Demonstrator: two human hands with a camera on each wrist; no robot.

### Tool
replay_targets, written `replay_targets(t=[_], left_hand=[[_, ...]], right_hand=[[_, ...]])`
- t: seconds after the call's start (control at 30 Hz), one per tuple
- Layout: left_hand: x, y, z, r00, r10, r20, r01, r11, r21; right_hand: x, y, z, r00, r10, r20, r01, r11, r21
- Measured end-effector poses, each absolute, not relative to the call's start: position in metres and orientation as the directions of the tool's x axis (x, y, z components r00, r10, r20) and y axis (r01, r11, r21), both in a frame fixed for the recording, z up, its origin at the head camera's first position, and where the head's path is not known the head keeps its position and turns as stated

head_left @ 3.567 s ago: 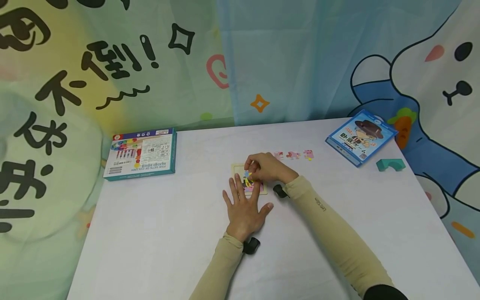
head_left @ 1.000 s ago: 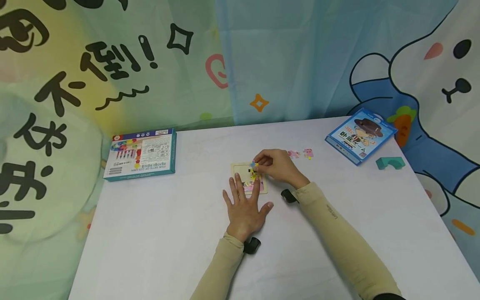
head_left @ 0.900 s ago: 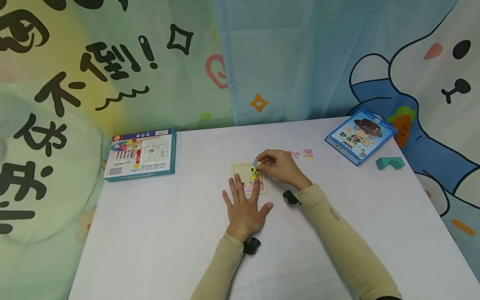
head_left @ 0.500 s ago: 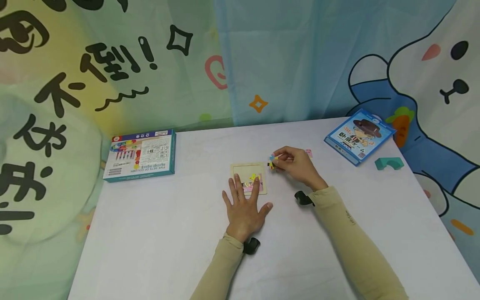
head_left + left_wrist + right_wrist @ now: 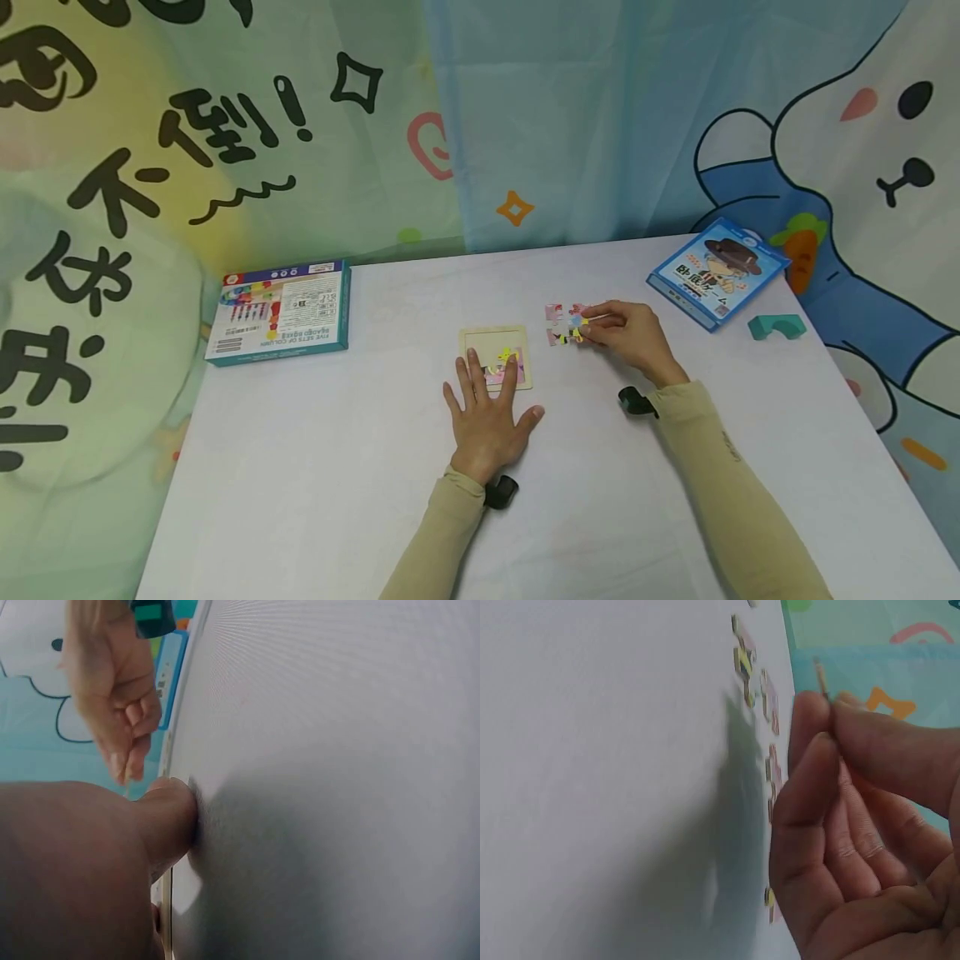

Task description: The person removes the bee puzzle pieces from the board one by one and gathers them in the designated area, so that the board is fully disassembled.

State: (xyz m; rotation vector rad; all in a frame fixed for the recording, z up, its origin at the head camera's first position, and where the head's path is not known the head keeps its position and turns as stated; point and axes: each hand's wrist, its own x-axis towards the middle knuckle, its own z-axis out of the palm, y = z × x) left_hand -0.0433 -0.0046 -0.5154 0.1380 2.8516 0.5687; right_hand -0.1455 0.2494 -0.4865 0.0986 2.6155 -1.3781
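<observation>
My left hand (image 5: 487,425) lies flat, fingers spread, its fingertips on a small cream puzzle tray (image 5: 465,340). Pink and yellow jigsaw pieces (image 5: 502,358) fill part of the tray's near side, partly covered by those fingers. To the right of the tray, my right hand (image 5: 630,333) pinches a small jigsaw piece between thumb and fingers. That piece (image 5: 821,675) shows edge-on in the right wrist view, upright above the table. Left of these fingertips are a pink piece (image 5: 553,312) and a black-and-yellow piece (image 5: 742,664) lying on the white table.
More loose pieces (image 5: 772,780) lie near the right hand. A white and teal box (image 5: 277,312) stands at the back left, and a blue box (image 5: 720,273) at the back right. Beside the blue box is a green arch block (image 5: 777,326). A printed curtain (image 5: 555,125) hangs behind the table.
My right hand has moved rightward from over the tray with a jigsaw piece in its fingers. More of the tray's bare floor shows. My left hand has stayed in place.
</observation>
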Motion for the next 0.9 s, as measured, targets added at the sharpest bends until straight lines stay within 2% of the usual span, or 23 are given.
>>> replay_targets(t=[0.17, 0.3, 0.7, 0.9], left_hand=[[-0.043, -0.005, -0.514, -0.966, 0.136, -0.22, 0.045, 0.926, 0.374], [-0.043, -0.005, -0.515, -0.965, 0.136, -0.222, 0.046, 0.928, 0.37], [-0.044, -0.006, -0.513, -0.965, 0.139, -0.222, 0.048, 0.927, 0.371], [-0.044, -0.005, -0.512, -0.962, 0.139, -0.234, 0.046, 0.931, 0.362]], right_hand=[[-0.144, 0.26, -0.489, -0.967, -0.034, -0.252, 0.195, 0.539, -0.82], [-0.144, 0.265, -0.49, -0.963, -0.034, -0.268, 0.201, 0.574, -0.794], [-0.143, 0.269, -0.494, -0.977, -0.107, -0.183, 0.075, 0.633, -0.771], [-0.143, 0.268, -0.494, -0.976, -0.102, -0.192, 0.074, 0.675, -0.734]])
